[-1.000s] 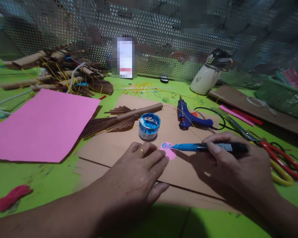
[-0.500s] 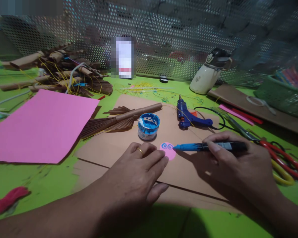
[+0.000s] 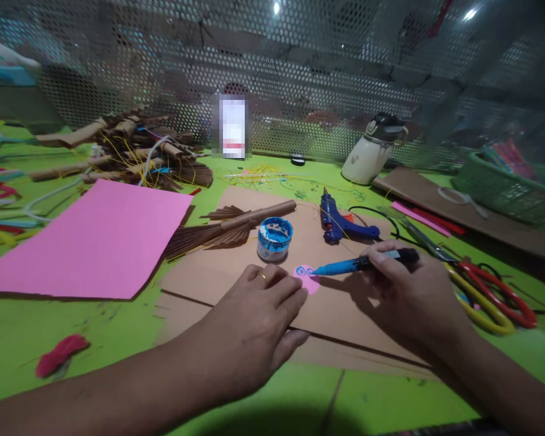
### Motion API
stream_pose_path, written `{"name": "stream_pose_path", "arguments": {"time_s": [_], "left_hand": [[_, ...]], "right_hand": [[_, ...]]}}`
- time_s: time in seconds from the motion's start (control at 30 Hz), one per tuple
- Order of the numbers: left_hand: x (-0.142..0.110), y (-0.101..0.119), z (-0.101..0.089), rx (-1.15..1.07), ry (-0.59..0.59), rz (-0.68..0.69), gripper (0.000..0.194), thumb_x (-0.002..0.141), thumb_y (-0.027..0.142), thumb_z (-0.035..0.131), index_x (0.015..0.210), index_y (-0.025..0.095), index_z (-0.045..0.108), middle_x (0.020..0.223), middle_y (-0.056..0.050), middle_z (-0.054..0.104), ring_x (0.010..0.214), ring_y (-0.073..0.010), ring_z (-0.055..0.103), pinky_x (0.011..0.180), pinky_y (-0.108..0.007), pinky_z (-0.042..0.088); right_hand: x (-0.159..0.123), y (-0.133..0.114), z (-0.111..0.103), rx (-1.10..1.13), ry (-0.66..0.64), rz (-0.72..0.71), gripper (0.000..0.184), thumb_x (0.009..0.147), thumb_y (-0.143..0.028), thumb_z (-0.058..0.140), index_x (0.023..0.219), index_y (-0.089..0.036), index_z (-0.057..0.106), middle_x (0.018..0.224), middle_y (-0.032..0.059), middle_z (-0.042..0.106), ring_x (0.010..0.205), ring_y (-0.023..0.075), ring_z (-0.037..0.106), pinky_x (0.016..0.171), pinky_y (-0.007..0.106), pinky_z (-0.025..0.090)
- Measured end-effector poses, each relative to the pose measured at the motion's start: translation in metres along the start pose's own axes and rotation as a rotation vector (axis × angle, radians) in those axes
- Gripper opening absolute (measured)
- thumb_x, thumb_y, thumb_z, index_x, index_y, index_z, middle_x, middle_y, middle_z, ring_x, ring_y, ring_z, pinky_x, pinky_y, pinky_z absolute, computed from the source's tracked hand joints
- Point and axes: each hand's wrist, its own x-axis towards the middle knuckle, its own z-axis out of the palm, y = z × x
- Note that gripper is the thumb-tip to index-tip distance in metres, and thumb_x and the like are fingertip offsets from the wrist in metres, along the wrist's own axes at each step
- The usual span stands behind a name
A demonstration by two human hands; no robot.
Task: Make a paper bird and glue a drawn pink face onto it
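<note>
A small pink paper circle (image 3: 307,286) with two blue ringed eyes drawn on it lies on the brown cardboard (image 3: 354,309). The curled fingertips of my left hand (image 3: 254,318) press on the circle's left edge; its thumb is at the cardboard's front edge. My right hand (image 3: 413,290) is closed around a black marker (image 3: 363,263) whose front half is blue. The marker's tip meets the right-hand eye. An open blue-stained paint jar (image 3: 275,239) stands just behind the circle. Beside the jar lies a pleated brown paper piece with a rolled stick (image 3: 254,215).
Behind my right hand are a blue glue gun (image 3: 340,224) and scissors (image 3: 504,297). A pink sheet (image 3: 104,242) and a heap of brown paper rolls (image 3: 140,151) lie left. Farther back stand a white jug (image 3: 367,151), a lit phone (image 3: 233,127) and a green basket (image 3: 495,188).
The view has shifted slightly, tilting up and to the left. The marker's tip has moved a little leftward onto the right-hand eye, while my left hand stays on the pink circle.
</note>
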Motion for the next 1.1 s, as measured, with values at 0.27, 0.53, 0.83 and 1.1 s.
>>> {"name": "stream_pose_path", "arguments": {"time_s": [0.27,0.53,0.83,1.1], "left_hand": [[-0.002,0.002,-0.006,-0.042,-0.039,-0.030,0.036,0.096,0.039,0.046,0.123,0.018,0.054,0.118,-0.007,0.060,0.109,-0.0273,0.047,0.093,-0.046,0.037],[-0.006,0.003,-0.007,-0.021,-0.012,-0.012,0.036,0.096,0.040,0.046,0.124,0.018,0.053,0.120,-0.007,0.060,0.111,-0.0258,0.047,0.092,-0.043,0.037],[-0.006,0.004,-0.003,0.020,0.005,-0.041,0.039,0.095,0.044,0.046,0.121,0.017,0.056,0.120,-0.007,0.059,0.107,-0.0257,0.046,0.090,-0.042,0.037],[-0.005,0.004,-0.004,-0.025,-0.029,-0.054,0.034,0.096,0.042,0.046,0.117,0.018,0.056,0.116,-0.005,0.060,0.108,-0.0254,0.046,0.092,-0.043,0.037]], "right_hand": [[0.006,-0.017,-0.005,0.159,0.066,-0.037,0.026,0.073,-0.041,0.076,0.074,-0.019,0.061,0.051,-0.0024,0.058,0.041,0.0099,0.047,0.036,0.020,0.036],[0.029,-0.064,0.041,-0.150,-0.140,-0.432,0.023,0.078,-0.039,0.070,0.075,-0.017,0.063,0.050,-0.0022,0.058,0.040,0.0102,0.049,0.039,0.022,0.039],[0.046,-0.046,0.082,-0.510,-0.289,-0.657,0.016,0.080,-0.031,0.064,0.078,-0.015,0.069,0.062,0.0014,0.065,0.055,0.0130,0.056,0.051,0.024,0.042],[0.030,-0.058,0.030,-0.139,-0.128,-0.453,0.021,0.080,-0.037,0.071,0.079,-0.017,0.066,0.050,-0.0030,0.057,0.042,0.0086,0.048,0.040,0.020,0.038]]}}
